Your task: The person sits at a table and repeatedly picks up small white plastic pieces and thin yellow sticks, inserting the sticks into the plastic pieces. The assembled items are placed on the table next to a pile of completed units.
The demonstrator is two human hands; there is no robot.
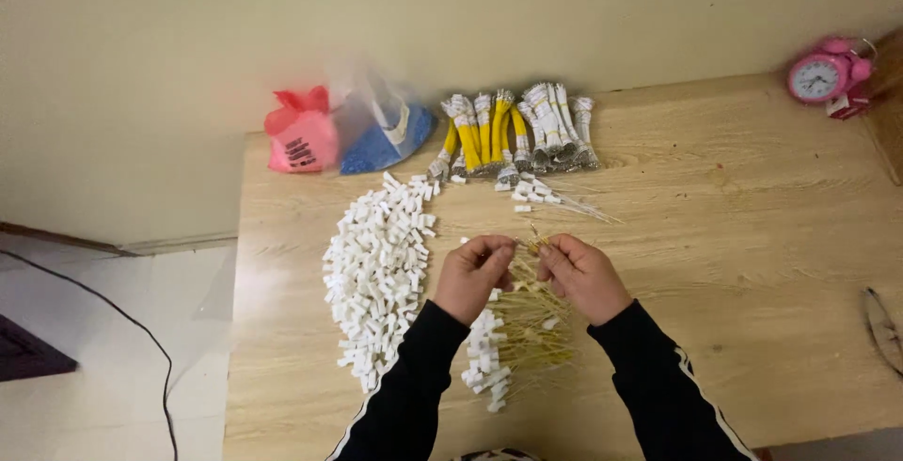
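A pale wooden table (752,235) with visible grain is seen pushed against a plain cream wall, a white floor with a black cable to its left. Two hands are seen above the loose yellow wires (531,329): the left hand (473,276) and the right hand (580,275), close together, each pinched shut on one thin yellow wire (530,243) stretched between the fingertips. Left of the wires, a big heap of small white plastic blocks (379,278) is spread, too many to count, with a smaller strip (485,357) touching the wires. Behind the wires, about a dozen wrapped bundles (513,132), yellow and grey, are lined up. Two plastic bags, one pink (303,132), one clear with blue contents (390,132), sit beside the bundles. One round pink alarm clock (828,73) is seen far right.
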